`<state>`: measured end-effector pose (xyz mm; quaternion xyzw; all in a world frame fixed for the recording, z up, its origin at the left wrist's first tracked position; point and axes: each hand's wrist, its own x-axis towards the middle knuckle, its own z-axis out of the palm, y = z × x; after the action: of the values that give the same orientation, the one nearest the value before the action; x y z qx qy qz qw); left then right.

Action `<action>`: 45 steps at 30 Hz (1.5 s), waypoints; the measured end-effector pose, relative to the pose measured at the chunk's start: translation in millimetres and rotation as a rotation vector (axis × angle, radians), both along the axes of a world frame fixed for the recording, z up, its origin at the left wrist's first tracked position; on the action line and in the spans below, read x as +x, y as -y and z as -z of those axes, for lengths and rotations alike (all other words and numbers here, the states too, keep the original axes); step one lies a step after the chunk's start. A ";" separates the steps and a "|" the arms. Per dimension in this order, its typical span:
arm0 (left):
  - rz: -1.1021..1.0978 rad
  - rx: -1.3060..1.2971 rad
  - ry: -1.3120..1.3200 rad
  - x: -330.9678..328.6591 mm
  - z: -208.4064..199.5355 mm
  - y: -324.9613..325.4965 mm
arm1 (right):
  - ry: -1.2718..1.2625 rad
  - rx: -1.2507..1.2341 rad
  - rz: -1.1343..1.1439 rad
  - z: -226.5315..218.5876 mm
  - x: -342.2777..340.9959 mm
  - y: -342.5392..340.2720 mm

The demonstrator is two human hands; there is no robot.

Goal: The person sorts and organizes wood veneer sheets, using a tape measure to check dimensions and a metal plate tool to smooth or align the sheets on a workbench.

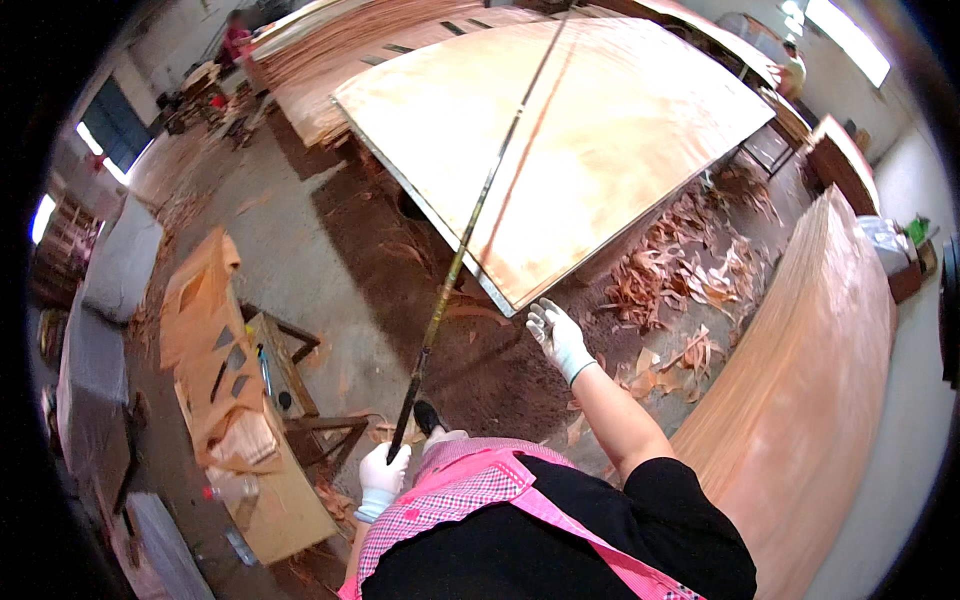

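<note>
Closest to me, my left hand (383, 478) in its white cotton glove is wrapped tight around the butt of the long, thin dark pole (470, 225), low beside the pink checked apron (480, 485). My right hand (558, 338), also gloved, hangs with fingers spread, holding nothing, just short of the near corner of the large pale plywood sheet (600, 130). The pole runs up and away across that sheet, which stands tilted above the floor. I judge the job wants a firm low grip and the free hand brought onto the sheet's edge to steady it — otherwise it may swing. Curled reddish veneer scraps (690, 270) litter the floor beyond, a stack of veneer sheets (810, 400) lies to my right, and the far surface (350, 50) carries more veneer.
</note>
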<state>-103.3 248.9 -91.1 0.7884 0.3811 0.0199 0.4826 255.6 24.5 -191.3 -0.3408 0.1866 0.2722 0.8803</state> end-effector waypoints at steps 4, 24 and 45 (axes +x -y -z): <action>-0.020 -0.143 0.105 60.0 11.3 -77.7 | -0.053 -0.101 0.080 13.5 16.3 -36.2; 0.372 -0.410 -0.070 474.8 15.9 -351.5 | 0.597 -0.634 0.473 -172.4 134.1 -206.6; 0.111 -1.008 -0.277 701.6 84.4 -428.8 | -0.444 0.088 1.071 2.3 43.3 -221.3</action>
<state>598.4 677.8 -175.4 0.4727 0.3613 -0.2957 0.7474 298.9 245.8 -193.6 -0.0967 0.5018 -0.1387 0.8483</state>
